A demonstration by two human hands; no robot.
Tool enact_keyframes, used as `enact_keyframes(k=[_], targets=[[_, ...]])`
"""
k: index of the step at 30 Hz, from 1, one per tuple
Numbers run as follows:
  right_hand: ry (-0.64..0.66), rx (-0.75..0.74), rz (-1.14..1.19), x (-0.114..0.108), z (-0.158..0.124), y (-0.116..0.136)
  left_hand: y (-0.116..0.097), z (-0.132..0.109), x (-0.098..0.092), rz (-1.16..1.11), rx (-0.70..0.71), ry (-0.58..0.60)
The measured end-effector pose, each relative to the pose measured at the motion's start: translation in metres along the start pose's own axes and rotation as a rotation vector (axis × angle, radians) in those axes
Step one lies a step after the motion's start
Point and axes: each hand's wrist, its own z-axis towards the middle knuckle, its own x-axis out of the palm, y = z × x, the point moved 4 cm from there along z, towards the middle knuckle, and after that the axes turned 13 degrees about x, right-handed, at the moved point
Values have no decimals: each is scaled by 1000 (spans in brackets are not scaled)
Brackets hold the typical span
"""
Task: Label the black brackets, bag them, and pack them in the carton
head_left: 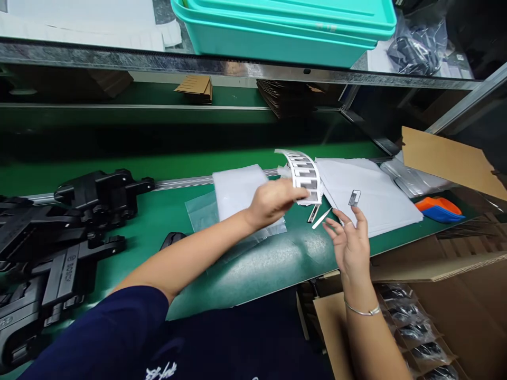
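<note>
My left hand (277, 199) is closed on a curved strip of labels (306, 171), white with dark printed blocks, held up above the bench. A single small grey-and-white label (355, 198) is at a fingertip of my right hand (350, 237), seen against a white plastic bag stack (364, 184). That hand's other fingers are spread and partly curled. White tweezers (321, 218) lie just left of its fingers, and a small dark strip (313, 213) is beside them. The label's exact contact with the fingertip is too small to make out.
Black plastic tool parts (95, 211) crowd the bench's left. Clear bags (240, 192) lie mid-bench. An orange and blue tray (439, 208) sits right, above an open carton (447, 316) of bagged parts. Overhead, a metal shelf edge (237, 68) runs across below a turquoise bin (277, 39).
</note>
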Motion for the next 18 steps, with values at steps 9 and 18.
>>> enact_keyframes(k=[9, 18], targets=[[2, 224, -207, 28, 9, -85, 31, -100, 110, -120, -382, 361], [176, -218, -697, 41, -11, -83, -38, -133, -41, 187, -551, 499]])
